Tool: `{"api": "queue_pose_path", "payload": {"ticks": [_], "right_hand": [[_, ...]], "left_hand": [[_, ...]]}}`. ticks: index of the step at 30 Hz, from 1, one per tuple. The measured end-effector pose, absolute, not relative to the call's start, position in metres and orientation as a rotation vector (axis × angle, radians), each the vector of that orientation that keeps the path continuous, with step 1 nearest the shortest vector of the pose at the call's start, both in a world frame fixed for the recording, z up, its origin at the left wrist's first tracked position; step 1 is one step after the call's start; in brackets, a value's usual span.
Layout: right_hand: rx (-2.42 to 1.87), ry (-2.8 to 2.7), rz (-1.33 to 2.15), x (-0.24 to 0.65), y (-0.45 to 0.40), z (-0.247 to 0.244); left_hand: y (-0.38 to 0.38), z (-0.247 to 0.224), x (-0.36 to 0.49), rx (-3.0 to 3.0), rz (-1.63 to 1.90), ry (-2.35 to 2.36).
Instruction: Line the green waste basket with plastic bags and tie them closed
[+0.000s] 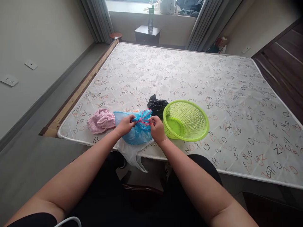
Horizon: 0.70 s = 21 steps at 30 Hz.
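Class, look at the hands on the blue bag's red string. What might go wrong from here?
1. With the left hand and right hand at the thin red string, a hard pull might tear the blue bag.
2. The white plastic hangs over the mattress edge and may slip off.
3. The green basket is beside the right hand; a sideways tug could knock it.

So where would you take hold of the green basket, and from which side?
Probably by the right edge of the green basket, coming from the person's right: its wide mouth faces up, leaving that rim exposed, while the black bag and the person's right hand crowd its left side.
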State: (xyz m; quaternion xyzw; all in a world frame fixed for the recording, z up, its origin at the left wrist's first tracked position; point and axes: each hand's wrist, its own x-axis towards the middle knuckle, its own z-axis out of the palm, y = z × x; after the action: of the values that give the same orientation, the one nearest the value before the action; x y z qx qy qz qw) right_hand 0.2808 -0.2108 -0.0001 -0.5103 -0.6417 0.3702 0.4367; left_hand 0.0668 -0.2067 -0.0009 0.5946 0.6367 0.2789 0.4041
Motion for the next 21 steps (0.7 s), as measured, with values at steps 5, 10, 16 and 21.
{"api": "queue_pose_path", "payload": {"ticks": [5, 10, 16, 21], "right_hand": [[-1.054, -1.579, 1.277, 0.276, -0.212, -0.008], [-1.068, -1.473, 1.33, 0.278, -0.212, -0.005], [-1.142, -1.367, 1.236, 0.285, -0.208, 0.004], [-1.209, -1.313, 1.147, 0.288, -0.21, 0.008]], "left_hand": [[-0.204, -0.006, 0.063, 1.554, 0.672, 1.742], [-0.203, -0.005, 0.06, 1.524, 0.693, 1.803], [-0.2, -0.004, 0.056, 1.432, 0.727, 1.975], [-0.192, -0.008, 0.043, 1.119, 0.942, 2.034]]}}
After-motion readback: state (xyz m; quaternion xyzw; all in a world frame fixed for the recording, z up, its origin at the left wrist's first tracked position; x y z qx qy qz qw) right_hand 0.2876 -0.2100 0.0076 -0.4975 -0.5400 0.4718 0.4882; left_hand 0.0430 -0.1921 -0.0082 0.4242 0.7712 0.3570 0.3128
